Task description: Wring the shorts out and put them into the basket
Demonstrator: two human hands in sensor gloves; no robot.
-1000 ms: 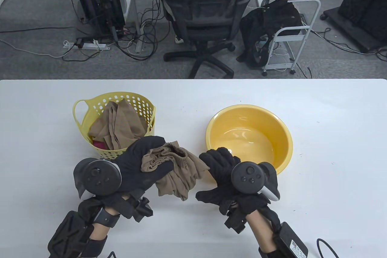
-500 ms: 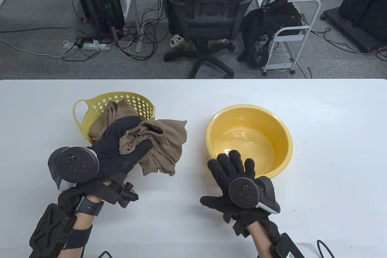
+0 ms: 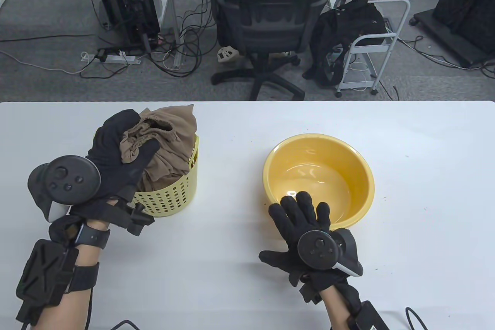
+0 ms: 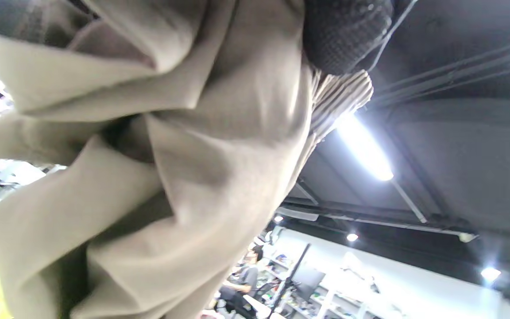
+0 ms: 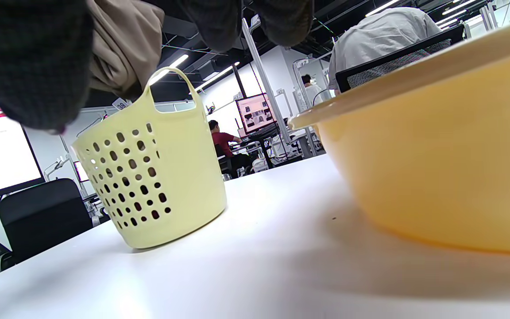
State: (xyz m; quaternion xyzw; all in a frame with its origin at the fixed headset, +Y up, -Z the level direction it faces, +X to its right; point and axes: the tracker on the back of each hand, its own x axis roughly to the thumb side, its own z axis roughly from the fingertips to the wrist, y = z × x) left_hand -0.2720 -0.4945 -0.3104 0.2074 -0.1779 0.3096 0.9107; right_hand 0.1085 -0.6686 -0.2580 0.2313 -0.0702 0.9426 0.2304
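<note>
left hand [image 3: 116,152]: fingers and thumb curled round bunched shorts [image 3: 162,144], gripping them at the gathered waistband, held over the basket [image 3: 174,194]; tracker on back of hand
right hand [image 3: 305,225]: holds nothing, fingers straight and spread, tips at or just over the near rim of the bowl [image 3: 355,175]; cannot tell if they touch it; tracker on back of hand
shorts: tan, crumpled, hanging from the left hand's grip down toward the basket mouth; well apart from the right hand; left wrist view is filled with the cloth [image 4: 171,177]
basket: pale yellow, perforated wall, loop handle, upright on table [image 3: 247,287], left of bowl; seen from the side in the right wrist view [image 5: 148,177]
basket contents: cannot tell, mouth hidden by hand and shorts
bowl: yellow, one, upright, right of basket, apart from it; right wrist view shows its side wall close up [image 5: 436,168]
counts: 2 hands, 2 trackers, 1 shorts in hand, 1 basket, 1 bowl
writing: none readable; screens in right wrist view too small and blurred to read
background: office chair [image 3: 267,16] behind table, cart [image 3: 371,43] to its right
</note>
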